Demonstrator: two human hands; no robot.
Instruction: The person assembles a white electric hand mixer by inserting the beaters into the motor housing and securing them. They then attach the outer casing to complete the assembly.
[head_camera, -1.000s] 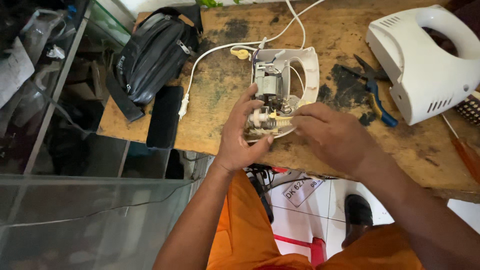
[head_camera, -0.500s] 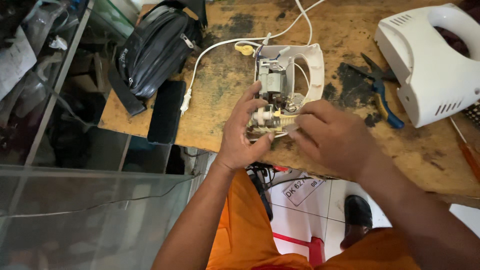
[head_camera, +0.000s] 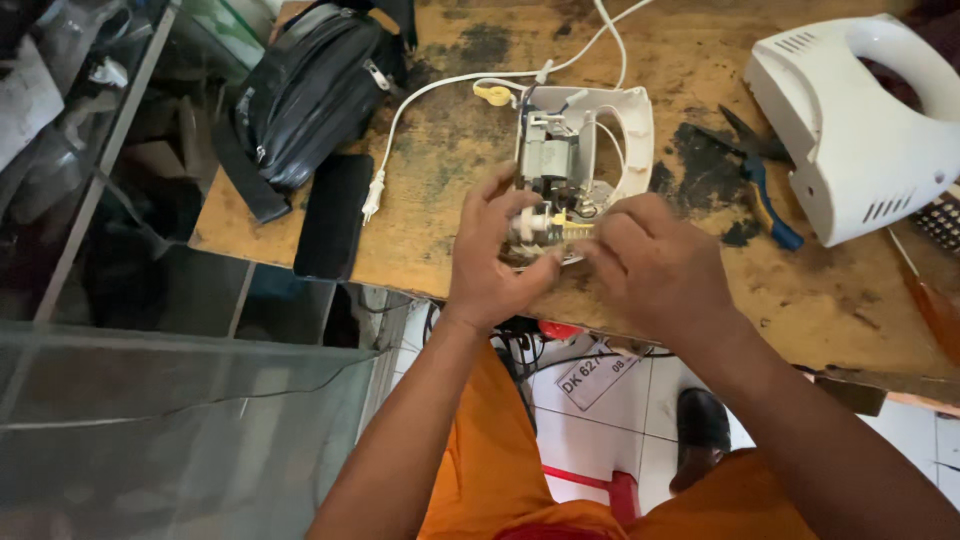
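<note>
An opened white hand-mixer half (head_camera: 600, 140) lies on the worn wooden bench (head_camera: 450, 200), its motor and wires exposed. My left hand (head_camera: 495, 255) grips its near end from the left, fingers curled on the gear part. From the right, my right hand (head_camera: 655, 265) pinches the same near end, its fingertips on the small white and yellow pieces. A white power cord (head_camera: 440, 85) runs from the mixer to a plug (head_camera: 373, 195) on the bench.
The mixer's white top cover (head_camera: 850, 130) sits at the right. Blue-handled pliers (head_camera: 760, 190) lie between it and the mixer. A black bag (head_camera: 300, 90) and a black phone (head_camera: 333, 215) rest at the bench's left end. A glass cabinet (head_camera: 150, 420) stands at the left.
Both hands stay on the mixer's near end; the fingers have shifted slightly. The view has drifted a little, moving the bench rightward in frame.
</note>
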